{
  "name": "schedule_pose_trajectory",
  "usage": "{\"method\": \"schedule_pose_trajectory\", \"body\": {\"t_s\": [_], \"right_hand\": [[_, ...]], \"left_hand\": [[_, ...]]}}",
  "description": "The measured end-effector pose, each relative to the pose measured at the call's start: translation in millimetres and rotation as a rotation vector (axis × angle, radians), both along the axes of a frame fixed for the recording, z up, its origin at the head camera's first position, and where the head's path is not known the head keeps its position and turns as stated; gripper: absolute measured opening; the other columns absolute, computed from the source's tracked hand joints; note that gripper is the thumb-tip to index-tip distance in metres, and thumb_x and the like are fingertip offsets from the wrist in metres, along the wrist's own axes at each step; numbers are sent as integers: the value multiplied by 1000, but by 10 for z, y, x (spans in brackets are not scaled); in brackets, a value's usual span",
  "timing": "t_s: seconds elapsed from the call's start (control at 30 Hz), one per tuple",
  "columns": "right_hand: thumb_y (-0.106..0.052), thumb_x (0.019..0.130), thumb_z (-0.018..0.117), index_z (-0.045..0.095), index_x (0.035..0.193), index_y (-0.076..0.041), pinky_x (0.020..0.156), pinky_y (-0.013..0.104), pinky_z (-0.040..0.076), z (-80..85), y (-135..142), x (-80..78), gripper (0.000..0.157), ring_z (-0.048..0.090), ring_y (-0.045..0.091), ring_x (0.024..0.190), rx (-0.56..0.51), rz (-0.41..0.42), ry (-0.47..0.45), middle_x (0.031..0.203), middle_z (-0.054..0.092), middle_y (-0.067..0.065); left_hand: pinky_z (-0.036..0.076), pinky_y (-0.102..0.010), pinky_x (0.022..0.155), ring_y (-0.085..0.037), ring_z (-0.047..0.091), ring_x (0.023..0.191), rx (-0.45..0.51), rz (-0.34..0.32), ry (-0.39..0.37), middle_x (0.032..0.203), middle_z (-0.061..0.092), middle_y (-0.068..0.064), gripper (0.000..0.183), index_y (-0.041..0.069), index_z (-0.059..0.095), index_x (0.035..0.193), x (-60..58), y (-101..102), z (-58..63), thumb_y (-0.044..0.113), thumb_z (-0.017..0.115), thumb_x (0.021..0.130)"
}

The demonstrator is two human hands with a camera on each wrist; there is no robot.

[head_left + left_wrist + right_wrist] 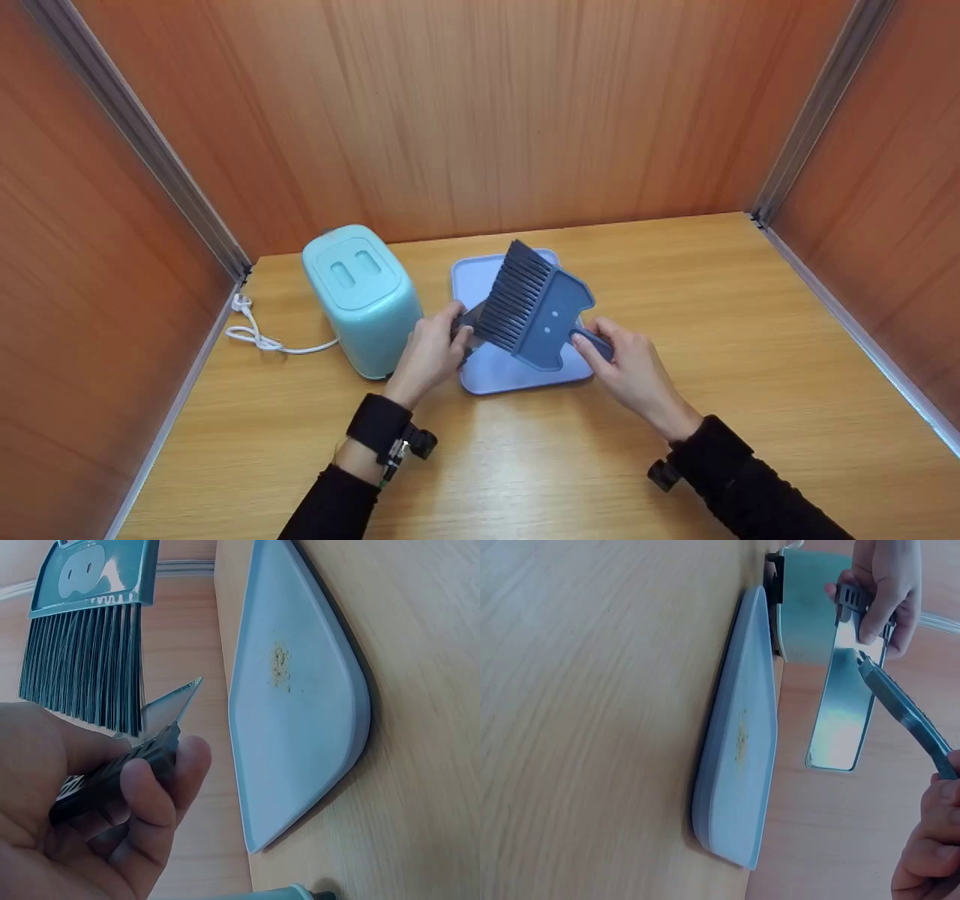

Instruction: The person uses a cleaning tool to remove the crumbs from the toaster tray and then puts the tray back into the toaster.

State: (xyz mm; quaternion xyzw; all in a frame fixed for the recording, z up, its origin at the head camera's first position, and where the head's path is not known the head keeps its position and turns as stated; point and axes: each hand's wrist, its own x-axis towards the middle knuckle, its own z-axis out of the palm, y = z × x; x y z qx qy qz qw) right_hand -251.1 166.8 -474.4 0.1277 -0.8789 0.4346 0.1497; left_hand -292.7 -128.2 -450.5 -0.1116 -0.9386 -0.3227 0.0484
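Observation:
My left hand [431,349] grips the black slotted end of a toaster crumb tray [838,720], a shiny metal strip held tilted above the table. In my right hand [634,371] is the handle of a small blue-grey hand brush [551,322]. Its dark bristles [82,664] reach over the metal near the black end, close to my left thumb. Below both hands lies a pale lilac rectangular tray [491,375]. A small patch of yellowish-brown crumbs [280,666] is scattered on its surface.
A mint-green toaster [367,300] with a lid on top stands left of the lilac tray. Its white cord and plug [259,339] lie at the left edge of the wooden table [720,315]. Wood panels [525,112] enclose the back and sides.

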Motion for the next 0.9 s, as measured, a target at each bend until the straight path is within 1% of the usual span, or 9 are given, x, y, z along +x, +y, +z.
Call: {"method": "schedule_pose_trajectory", "body": {"t_s": [0.1,0.17,0.27,0.43,0.53,0.6,0.67,0.8,0.9], "right_hand": [[-25,105,72,67,96,-12,58,21,41,-37,-66,9,17,54,11,67,-17,23,-31,74,58,-2],[-26,105,72,67,96,-12,58,21,41,-43,-90,11,17,53,11,68,-6,29,-45,74,58,-1],[-26,106,71,67,97,-11,57,21,41,-43,-89,5,18,53,11,67,52,20,-47,75,59,0],[-26,106,71,68,98,-10,54,22,39,-27,16,-32,18,53,11,62,207,-43,-8,73,62,0],[-26,105,71,69,97,-9,52,23,39,-7,127,-61,19,52,12,59,267,-92,20,70,62,1],[-27,106,70,69,97,-8,52,24,39,22,198,-65,20,53,13,59,270,-123,27,69,60,1],[-26,105,71,69,98,-7,52,24,39,54,244,-62,21,53,15,59,246,-147,34,70,60,2],[-26,105,72,70,101,-6,52,24,40,95,252,-57,21,53,17,60,204,-163,45,71,60,5],[-26,106,70,70,103,-4,51,24,38,90,237,-84,22,53,17,59,208,-167,58,72,62,5]], "left_hand": [[61,-34,59,-26,71,82,107,7,-102,105,73,-15,5,13,62,113,-1,-5,5,14,63,109],[63,-33,58,-26,72,81,167,17,-158,107,73,-16,4,13,61,114,-4,-9,7,14,61,110],[63,-33,58,-25,72,83,205,31,-189,108,73,-14,6,14,62,116,-10,-18,8,14,61,110],[62,-29,59,-21,70,79,187,37,-194,108,73,-11,11,14,63,120,-15,-22,6,15,61,110],[61,-29,59,-20,70,78,155,38,-189,108,72,-10,11,14,63,121,-12,-27,-3,16,61,110],[62,-29,60,-21,70,80,137,38,-179,109,72,-11,11,14,63,121,-10,-26,-9,16,62,110],[62,-30,62,-22,70,86,120,43,-170,112,72,-11,11,15,63,120,-11,-20,-10,17,62,110],[60,-32,69,-24,69,95,84,38,-134,115,73,-10,9,14,64,118,-14,-9,-27,16,63,109],[58,-36,74,-25,67,95,61,15,-95,114,74,-11,9,12,64,117,-3,0,-46,15,64,109]]}}
